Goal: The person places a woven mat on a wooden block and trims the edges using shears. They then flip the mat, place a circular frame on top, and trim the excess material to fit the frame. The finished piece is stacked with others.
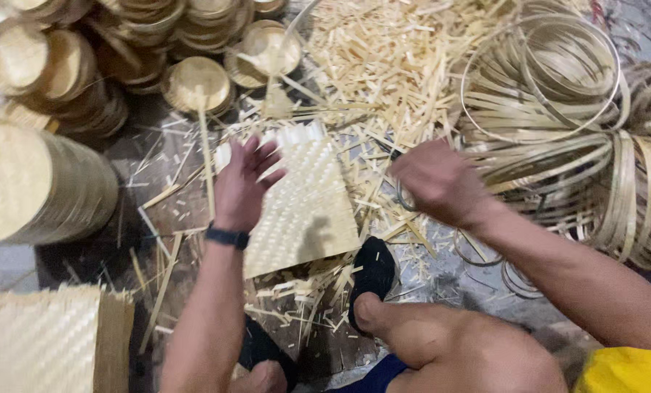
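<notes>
Knee point(442, 349) partly hiding woven mat point(303, 211)

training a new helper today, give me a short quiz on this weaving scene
1. True or false: the left hand rests on the square woven mat.
2. Which lies nearest the right hand? A) the stacks of round woven trays B) the pile of bamboo hoops C) the black wristband
3. Fill in: the floor around the mat is littered with bamboo ____.

Key:
1. True; the fingers are spread over its upper left edge.
2. B; the hoops lie just right of that hand.
3. Scraps, meaning thin pale offcuts.
</notes>
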